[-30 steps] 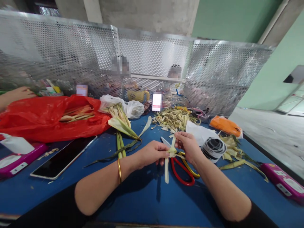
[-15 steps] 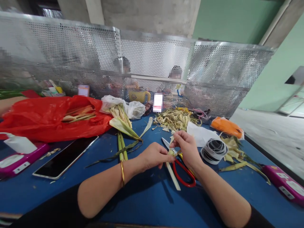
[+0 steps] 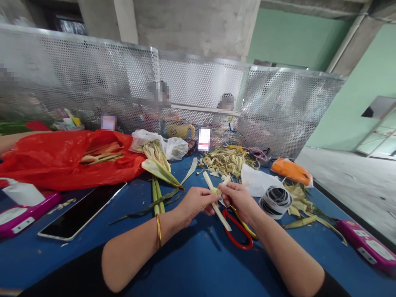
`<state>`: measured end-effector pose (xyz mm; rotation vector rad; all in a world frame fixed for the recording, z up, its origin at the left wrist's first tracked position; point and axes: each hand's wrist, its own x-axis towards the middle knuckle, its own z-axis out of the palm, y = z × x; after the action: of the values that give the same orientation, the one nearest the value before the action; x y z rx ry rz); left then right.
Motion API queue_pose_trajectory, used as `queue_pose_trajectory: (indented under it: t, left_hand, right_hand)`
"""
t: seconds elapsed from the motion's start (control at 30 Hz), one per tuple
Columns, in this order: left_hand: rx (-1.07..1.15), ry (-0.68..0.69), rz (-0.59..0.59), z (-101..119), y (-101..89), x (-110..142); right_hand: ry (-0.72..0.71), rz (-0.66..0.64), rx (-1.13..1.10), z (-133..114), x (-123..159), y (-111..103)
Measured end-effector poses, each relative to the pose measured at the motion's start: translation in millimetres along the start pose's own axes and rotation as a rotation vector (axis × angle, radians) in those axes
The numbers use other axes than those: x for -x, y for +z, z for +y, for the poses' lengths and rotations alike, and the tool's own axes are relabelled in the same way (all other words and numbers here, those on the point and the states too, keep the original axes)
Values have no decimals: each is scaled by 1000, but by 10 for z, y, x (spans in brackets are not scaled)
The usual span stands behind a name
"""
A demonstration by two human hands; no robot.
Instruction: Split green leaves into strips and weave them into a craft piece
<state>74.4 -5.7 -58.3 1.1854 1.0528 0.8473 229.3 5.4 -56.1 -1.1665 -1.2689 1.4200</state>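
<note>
In front of me, my left hand (image 3: 198, 203) pinches crossed pale-green leaf strips (image 3: 222, 218), one of them sticking out long on both sides of the fingers. My right hand (image 3: 236, 196) grips the same folded bundle at its other end, thumb against fingertips. The two hands almost touch. Just beneath them on the blue table lies a pair of scissors (image 3: 238, 241) with a red handle loop and a yellow one; its blades are mostly covered. Longer leaf stalks (image 3: 157, 198) lie left of my hands, below a broad split leaf (image 3: 161, 173).
A red plastic bag (image 3: 62, 165) with leaf strips fills the left, near a dark phone (image 3: 83, 212). Leaf scraps (image 3: 229, 161) heap up behind my hands. A wire coil (image 3: 275, 202), white paper (image 3: 258, 180) and an orange packet (image 3: 292, 171) stand right. A perforated metal screen (image 3: 198, 82) closes the back.
The long pale strip has come up across my left fingers, its upper end now showing. My right hand has shifted slightly down and turned inward. The view has tilted up a little.
</note>
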Motion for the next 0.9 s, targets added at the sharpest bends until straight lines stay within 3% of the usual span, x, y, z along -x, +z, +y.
queue_pose_trajectory:
  t: [0.13, 0.3, 0.37, 0.43, 0.47, 0.5, 0.57, 0.63, 0.67, 0.77, 0.9]
  left_hand:
    - [-31, -8, -30, -8, 22, 11]
    - [15, -81, -20, 2, 18, 25]
    - [75, -90, 23, 1, -2, 7]
    - [140, -94, 87, 3, -29, -23]
    - [167, -98, 115, 4, -42, -39]
    - [193, -102, 143, 4, -54, -54]
    - [228, -90, 173, -2, -71, -77]
    - [261, -58, 164, -20, -76, -88]
    - [281, -46, 149, -32, -76, -90]
    - [341, -44, 108, -54, -77, -86]
    - [347, -56, 41, 1, -106, -71]
  right_hand:
    - [-21, 117, 28, 53, -25, 22]
    - [-35, 125, 161, 5, -67, -70]
    - [-178, 231, 330, -77, -19, -108]
    - [-539, 429, 697, -171, 72, -116]
    - [-714, 437, 849, -210, 125, -103]
    - [-868, 386, 977, -236, 178, -78]
    - [-1090, 129, 1210, -237, 263, 9]
    - [-1182, -117, 1446, -172, 306, 123]
    - [-1197, -171, 1548, -124, 309, 178]
    - [-1177, -187, 1751, 17, 271, 285]
    - [-1125, -98, 1664, 104, 189, 261]
